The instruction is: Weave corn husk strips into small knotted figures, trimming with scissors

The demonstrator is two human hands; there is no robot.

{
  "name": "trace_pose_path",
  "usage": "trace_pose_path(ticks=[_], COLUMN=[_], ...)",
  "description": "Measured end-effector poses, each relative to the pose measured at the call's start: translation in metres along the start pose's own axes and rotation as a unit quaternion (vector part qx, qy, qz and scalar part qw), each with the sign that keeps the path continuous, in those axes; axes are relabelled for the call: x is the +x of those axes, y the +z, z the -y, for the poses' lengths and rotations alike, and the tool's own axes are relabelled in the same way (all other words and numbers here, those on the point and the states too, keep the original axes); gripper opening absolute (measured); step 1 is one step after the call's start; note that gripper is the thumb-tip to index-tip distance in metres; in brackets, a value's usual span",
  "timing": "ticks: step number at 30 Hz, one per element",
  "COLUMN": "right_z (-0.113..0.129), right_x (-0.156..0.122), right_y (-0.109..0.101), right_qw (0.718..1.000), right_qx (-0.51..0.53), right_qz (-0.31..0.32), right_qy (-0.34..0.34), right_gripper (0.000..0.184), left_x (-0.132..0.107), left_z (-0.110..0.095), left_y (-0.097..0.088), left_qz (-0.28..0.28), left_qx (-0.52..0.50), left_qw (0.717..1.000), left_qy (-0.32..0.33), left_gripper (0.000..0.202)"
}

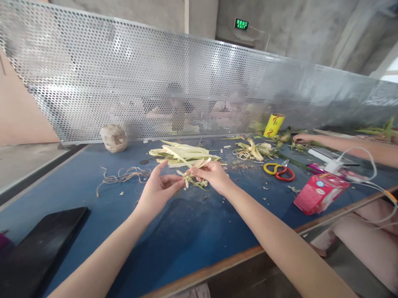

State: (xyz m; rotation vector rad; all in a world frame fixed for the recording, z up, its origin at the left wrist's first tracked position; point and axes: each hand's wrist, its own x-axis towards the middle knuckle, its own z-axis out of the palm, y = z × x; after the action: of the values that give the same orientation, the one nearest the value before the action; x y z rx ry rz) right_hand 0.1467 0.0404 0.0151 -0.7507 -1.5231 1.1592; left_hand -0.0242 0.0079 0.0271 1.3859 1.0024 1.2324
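Above the blue table (181,237), both my hands meet on a small woven piece of pale green leaf strips (193,179). My left hand (158,189) is palm up, its fingers pinching the left side of the piece. My right hand (213,174) has its fingers closed on the right side, with strip ends sticking up past them. A pile of cut leaf strips (182,153) lies just behind the hands.
A twine ball (113,138) and loose twine (124,176) lie at left. Scissors (279,170), a pink box (318,193), a yellow roll (274,125) and a charger with cable (334,165) lie at right. Another person's arm (352,146) rests there. A dark tablet (37,247) sits near left. A perforated metal screen (155,84) stands behind.
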Motion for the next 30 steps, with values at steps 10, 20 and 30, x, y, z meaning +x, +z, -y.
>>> trace_pose_path(ticks=[10,20,30], right_z=[0.006,0.0,0.005], right_x=[0.005,0.003,0.004], right_y=[-0.025,-0.097,-0.105], right_qw=[0.94,0.745,0.624], right_qx=[-0.326,-0.585,-0.633], right_qz=[-0.092,-0.216,-0.306], right_qy=[0.036,0.238,0.341], right_gripper=[0.039,0.026,0.034], left_x=[0.002,0.001,0.002], left_z=[0.002,0.001,0.004], left_y=[-0.005,-0.001,-0.005], left_qz=[-0.02,-0.001,0.001], left_qx=[0.045,0.068,0.064], left_qw=[0.998,0.997,0.997], left_qy=[0.035,0.031,0.04], left_gripper=[0.078,0.079,0.079])
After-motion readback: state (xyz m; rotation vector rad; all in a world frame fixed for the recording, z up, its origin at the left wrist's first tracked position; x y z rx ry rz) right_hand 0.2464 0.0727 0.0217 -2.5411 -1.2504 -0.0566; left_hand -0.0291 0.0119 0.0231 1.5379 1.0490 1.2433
